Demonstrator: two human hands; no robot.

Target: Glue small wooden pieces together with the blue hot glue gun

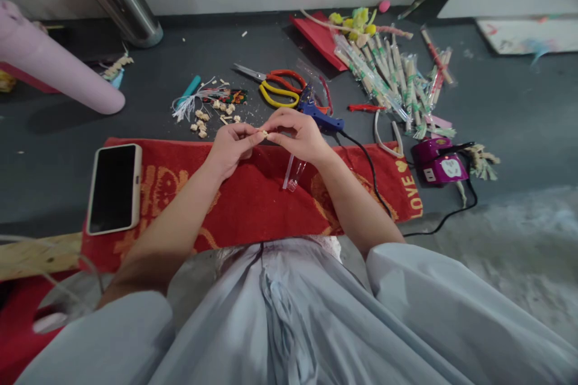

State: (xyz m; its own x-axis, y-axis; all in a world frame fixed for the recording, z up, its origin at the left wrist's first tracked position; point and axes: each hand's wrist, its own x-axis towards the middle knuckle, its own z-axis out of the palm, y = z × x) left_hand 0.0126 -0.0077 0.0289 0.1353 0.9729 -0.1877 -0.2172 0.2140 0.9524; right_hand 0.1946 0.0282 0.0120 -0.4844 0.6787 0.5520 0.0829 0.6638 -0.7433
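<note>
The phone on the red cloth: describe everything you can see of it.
The phone is a flat slab with rounded corners, a black glossy screen and a pale, cream-coloured case or rim. The screen is dark and faces up. It lies flat, its long side running away from the person, on the left end of the red cloth, its upper left edge near the cloth's border. Neither hand touches it; the left hand works well to its right.

Single head view; forward-down, close over lap
</note>
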